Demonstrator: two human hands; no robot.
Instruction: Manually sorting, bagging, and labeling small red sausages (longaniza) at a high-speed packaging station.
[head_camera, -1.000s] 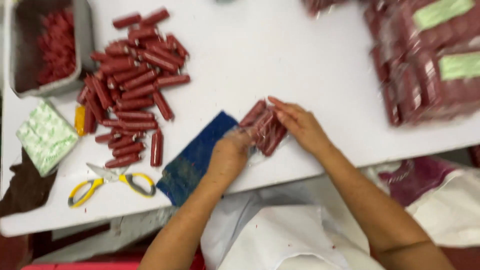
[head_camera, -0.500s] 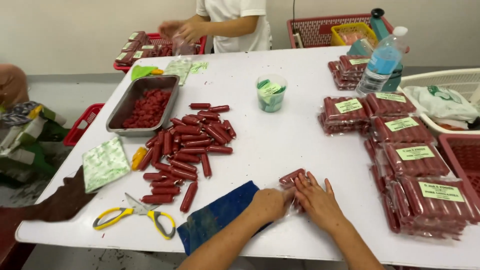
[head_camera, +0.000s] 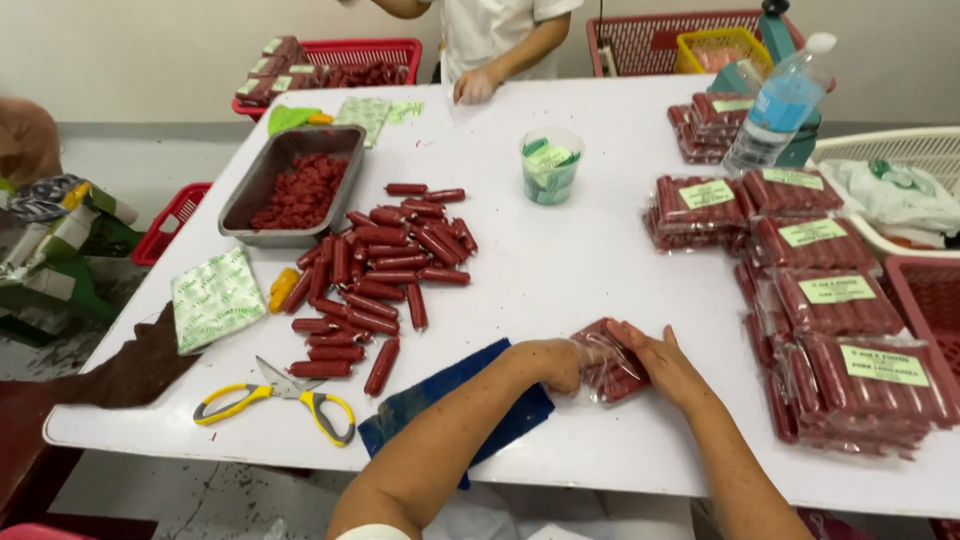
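Scissors with yellow handles (head_camera: 275, 402) sit far left, then loose red sausage sticks (head_camera: 375, 275), then your left hand (head_camera: 553, 363) and right hand (head_camera: 668, 363) close together, both gripping the clear plastic bag of sausages (head_camera: 610, 363) near the table's front edge.

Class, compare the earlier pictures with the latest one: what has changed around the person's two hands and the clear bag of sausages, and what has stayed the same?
Both hands kept hold of the bag of sausages. The right hand, lying flat on the bag half a second ago, now grips its right edge; the left hand still pinches the left end. Across the table, a co-worker's hand has come down onto the tabletop. The loose sausages, scissors and blue cloth stayed put.
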